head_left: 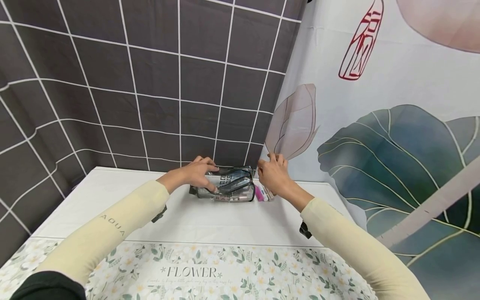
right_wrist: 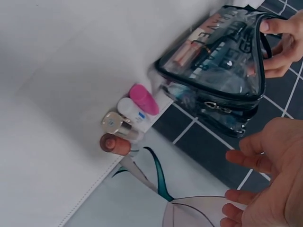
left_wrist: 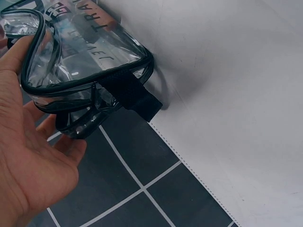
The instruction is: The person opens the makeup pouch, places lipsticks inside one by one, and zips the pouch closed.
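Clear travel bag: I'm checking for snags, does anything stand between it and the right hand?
Nothing visible stands between the right hand and the clear travel bag; the four small bottles are beside that gap.

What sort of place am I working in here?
Most likely a makeshift indoor work corner, though the wider room is out of view: a dark gridded hanging meets a leaf-printed hanging behind a white tabletop.

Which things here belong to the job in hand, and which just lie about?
In the job:
- left hand
- clear bag it holds
- right hand
- probably pink bottle, white bottle, clear bottle, brown bottle

Just there:
- flowery cloth
- checked curtain
- leafy curtain
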A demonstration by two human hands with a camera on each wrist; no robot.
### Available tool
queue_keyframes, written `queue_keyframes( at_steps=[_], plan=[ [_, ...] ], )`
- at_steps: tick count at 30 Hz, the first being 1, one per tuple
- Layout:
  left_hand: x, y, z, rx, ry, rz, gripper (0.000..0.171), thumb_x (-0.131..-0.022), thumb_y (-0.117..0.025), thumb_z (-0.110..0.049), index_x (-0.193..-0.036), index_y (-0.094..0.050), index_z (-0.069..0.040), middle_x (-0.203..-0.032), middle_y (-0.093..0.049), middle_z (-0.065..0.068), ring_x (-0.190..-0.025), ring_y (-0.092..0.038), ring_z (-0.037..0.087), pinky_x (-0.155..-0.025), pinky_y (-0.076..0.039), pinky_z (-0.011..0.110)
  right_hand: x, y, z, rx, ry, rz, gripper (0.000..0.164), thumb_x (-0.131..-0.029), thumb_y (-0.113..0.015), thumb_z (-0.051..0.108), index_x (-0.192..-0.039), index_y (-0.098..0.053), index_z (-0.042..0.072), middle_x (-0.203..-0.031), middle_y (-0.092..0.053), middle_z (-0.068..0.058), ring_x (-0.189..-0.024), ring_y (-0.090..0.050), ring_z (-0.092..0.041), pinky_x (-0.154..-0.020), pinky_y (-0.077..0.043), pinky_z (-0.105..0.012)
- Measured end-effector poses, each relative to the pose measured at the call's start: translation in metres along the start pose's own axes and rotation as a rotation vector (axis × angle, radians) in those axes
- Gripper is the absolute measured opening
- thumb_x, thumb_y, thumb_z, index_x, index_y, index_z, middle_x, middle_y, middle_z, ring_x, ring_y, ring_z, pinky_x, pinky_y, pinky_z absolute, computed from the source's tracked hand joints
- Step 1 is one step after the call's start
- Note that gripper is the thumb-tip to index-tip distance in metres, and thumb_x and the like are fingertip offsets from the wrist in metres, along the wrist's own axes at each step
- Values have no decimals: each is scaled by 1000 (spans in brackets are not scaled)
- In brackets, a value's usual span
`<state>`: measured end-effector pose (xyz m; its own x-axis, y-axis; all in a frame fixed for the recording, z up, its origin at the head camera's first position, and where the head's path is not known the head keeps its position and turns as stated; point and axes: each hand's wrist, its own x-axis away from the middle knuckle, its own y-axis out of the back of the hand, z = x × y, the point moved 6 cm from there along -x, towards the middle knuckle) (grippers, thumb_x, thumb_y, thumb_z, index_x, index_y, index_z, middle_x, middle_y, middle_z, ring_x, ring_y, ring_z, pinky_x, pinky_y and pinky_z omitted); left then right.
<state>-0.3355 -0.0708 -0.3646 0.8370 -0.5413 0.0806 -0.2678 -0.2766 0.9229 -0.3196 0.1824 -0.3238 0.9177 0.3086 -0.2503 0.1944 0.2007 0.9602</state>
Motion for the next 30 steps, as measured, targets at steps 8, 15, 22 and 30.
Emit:
queue_keyframes(
  at_steps=[8,15,22,30],
  plan=[
    [-1,1,-1,9,-6,-2,89,-91,-85,-46,-165,-57,-5,-173,-46,18,-153,-38,40,-130,-40,63,4,-9,-11,37,-17,33,27,-112,-55,14,-121,-79,5,-158,-58,-37,-150,-42,-61,-115,-40,-75],
    [-3,2,0,10,-4,4,89,-91,-85,-47,-165,-57,-6,-173,-45,18,-154,-38,40,-131,-40,62,6,-15,-24,73,-54,80,29,-111,-56,12,-129,-78,4,-152,-59,-38,-146,-43,-62,-117,-40,-75],
    [-1,1,2,12,-7,7,89,-91,-86,-47,-165,-58,-5,-173,-46,19,-153,-39,40,-131,-39,63,13,-25,-34,99,-56,138,23,-105,-64,9,-119,-81,5,-138,-66,-35,-137,-47,-59,-108,-43,-71],
    [-2,0,3,15,-2,8,89,-91,-85,-47,-165,-58,-7,-173,-46,18,-154,-38,39,-131,-40,62,21,-43,-41,148,-100,226,26,-110,-63,16,-124,-82,5,-131,-69,-31,-131,-49,-54,-109,-42,-66]
  ],
)
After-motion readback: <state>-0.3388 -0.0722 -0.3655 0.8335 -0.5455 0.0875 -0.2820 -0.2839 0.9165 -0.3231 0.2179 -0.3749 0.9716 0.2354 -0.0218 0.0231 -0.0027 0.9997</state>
